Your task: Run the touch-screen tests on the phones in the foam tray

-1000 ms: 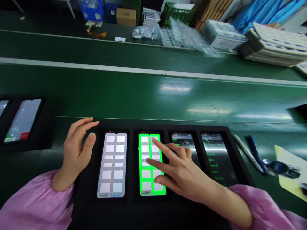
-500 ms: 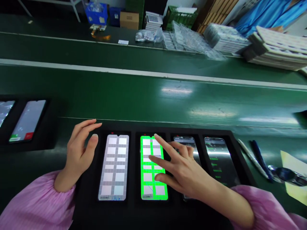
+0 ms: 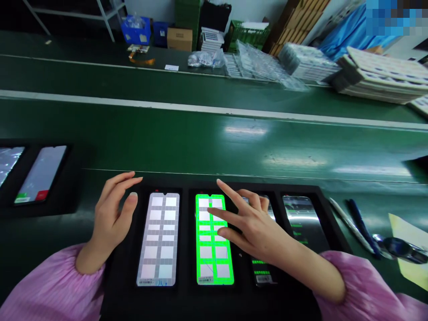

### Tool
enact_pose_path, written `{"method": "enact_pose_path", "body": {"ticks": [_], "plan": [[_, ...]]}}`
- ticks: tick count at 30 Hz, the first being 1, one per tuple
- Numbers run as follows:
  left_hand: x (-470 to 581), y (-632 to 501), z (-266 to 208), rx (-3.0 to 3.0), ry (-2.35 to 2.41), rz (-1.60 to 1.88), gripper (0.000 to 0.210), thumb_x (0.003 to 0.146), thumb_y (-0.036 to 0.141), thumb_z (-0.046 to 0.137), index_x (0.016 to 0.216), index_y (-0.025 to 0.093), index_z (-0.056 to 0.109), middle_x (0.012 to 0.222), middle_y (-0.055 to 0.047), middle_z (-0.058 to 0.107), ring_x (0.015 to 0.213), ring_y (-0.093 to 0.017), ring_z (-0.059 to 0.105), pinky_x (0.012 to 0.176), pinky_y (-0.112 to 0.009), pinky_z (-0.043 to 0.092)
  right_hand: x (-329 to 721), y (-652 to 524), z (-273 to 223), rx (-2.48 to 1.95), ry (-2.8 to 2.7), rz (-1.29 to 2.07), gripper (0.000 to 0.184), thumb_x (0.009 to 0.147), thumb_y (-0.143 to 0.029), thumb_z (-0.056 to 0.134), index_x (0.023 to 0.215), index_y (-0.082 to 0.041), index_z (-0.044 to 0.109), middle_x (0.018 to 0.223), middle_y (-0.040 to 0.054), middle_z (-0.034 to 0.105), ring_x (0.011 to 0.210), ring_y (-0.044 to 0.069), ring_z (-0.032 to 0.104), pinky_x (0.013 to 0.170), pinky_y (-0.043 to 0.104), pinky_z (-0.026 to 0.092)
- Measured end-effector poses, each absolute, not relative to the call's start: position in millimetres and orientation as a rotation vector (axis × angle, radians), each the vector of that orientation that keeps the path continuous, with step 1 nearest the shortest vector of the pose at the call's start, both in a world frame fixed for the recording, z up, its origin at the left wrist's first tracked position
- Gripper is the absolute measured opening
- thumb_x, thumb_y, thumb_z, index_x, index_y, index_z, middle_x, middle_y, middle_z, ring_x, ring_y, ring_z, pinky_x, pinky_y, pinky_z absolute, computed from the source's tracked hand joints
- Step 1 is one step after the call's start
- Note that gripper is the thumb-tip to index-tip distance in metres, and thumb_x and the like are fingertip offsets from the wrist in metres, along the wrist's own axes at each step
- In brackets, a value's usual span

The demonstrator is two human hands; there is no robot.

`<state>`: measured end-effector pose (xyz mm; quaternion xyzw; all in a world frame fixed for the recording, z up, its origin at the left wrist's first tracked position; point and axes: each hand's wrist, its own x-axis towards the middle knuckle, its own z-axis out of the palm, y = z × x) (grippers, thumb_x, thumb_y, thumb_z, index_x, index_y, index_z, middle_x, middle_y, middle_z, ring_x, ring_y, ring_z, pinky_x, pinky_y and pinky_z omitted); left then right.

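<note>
Holding nothing, the right hand (image 3: 252,225) splays its fingers over a green-gridded phone (image 3: 208,253) in a black tray (image 3: 200,304).
That one looks done; the gray-gridded phone (image 3: 158,243) near the slack, empty left hand (image 3: 112,216) looks pending.

Black tray (image 3: 207,305): near side cut off below. Third phone from left (image 3: 262,269): middle hidden behind the right hand (image 3: 247,223). Green-lit phone (image 3: 212,256): label (image 3: 205,281) print too small to read from here. Far-left phone (image 3: 9,162): left part out of view. Yellow sheet (image 3: 403,227): right end cut off.
</note>
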<state>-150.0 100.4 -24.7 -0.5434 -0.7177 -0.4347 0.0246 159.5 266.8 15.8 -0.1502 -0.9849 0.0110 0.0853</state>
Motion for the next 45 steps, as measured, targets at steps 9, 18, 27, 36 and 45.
{"method": "enact_pose_path", "body": {"ticks": [9, 18, 27, 36, 45], "plan": [[-151, 100, -27, -1.682, -2.224, -1.363, 0.031, 0.110, 0.038, 0.049, 0.128, 0.025, 0.070, 0.138, -0.006, 0.064, 0.131, -0.024, 0.061, 0.112, -0.040, 0.046, 183, 272, 15, -0.541, -2.914, -0.042, 0.041, 0.110, -0.049, 0.044, 0.134, -0.036, 0.075, 0.174, 0.0160, 0.027, 0.117, 0.039, 0.052, 0.076, 0.051, 0.052], [-151, 100, -27, -1.676, -2.219, -1.373, 0.031, 0.110, 0.040, 0.049, 0.128, 0.025, 0.070, 0.138, -0.006, 0.064, 0.131, -0.023, 0.061, 0.111, -0.038, 0.046, 143, 273, 15, -0.548, -2.890, -0.052, 0.041, 0.111, -0.050, 0.043, 0.128, -0.034, 0.076, 0.171, 0.0164, 0.035, 0.119, 0.040, 0.054, 0.076, 0.052, 0.049], [-147, 116, -43, -1.095, -2.405, -2.241, 0.033, 0.103, 0.051, 0.056, 0.111, 0.026, 0.077, 0.127, -0.004, 0.072, 0.127, -0.024, 0.063, 0.114, -0.040, 0.047, 123, 247, 41, -0.457, -2.792, -0.009, 0.048, 0.115, -0.044, 0.033, 0.124, -0.028, 0.077, 0.158, 0.0126, 0.054, 0.112, 0.033, 0.056, 0.075, 0.044, 0.043], [-149, 120, -51, -1.062, -2.449, -2.521, 0.035, 0.101, 0.053, 0.056, 0.116, 0.027, 0.074, 0.126, -0.004, 0.074, 0.126, -0.024, 0.065, 0.116, -0.040, 0.047, 26, 239, 17, -0.324, -3.046, 0.135, 0.041, 0.111, -0.053, 0.046, 0.141, -0.036, 0.069, 0.173, 0.0122, 0.033, 0.128, 0.041, 0.052, 0.085, 0.057, 0.052], [-147, 119, -56, -0.988, -2.437, -2.657, 0.036, 0.103, 0.055, 0.057, 0.118, 0.028, 0.074, 0.130, -0.004, 0.072, 0.128, -0.023, 0.063, 0.116, -0.038, 0.045, 70, 260, 22, -0.355, -3.000, 0.001, 0.038, 0.112, -0.047, 0.045, 0.135, -0.040, 0.074, 0.167, 0.0141, 0.042, 0.120, 0.040, 0.055, 0.076, 0.055, 0.054]]}}
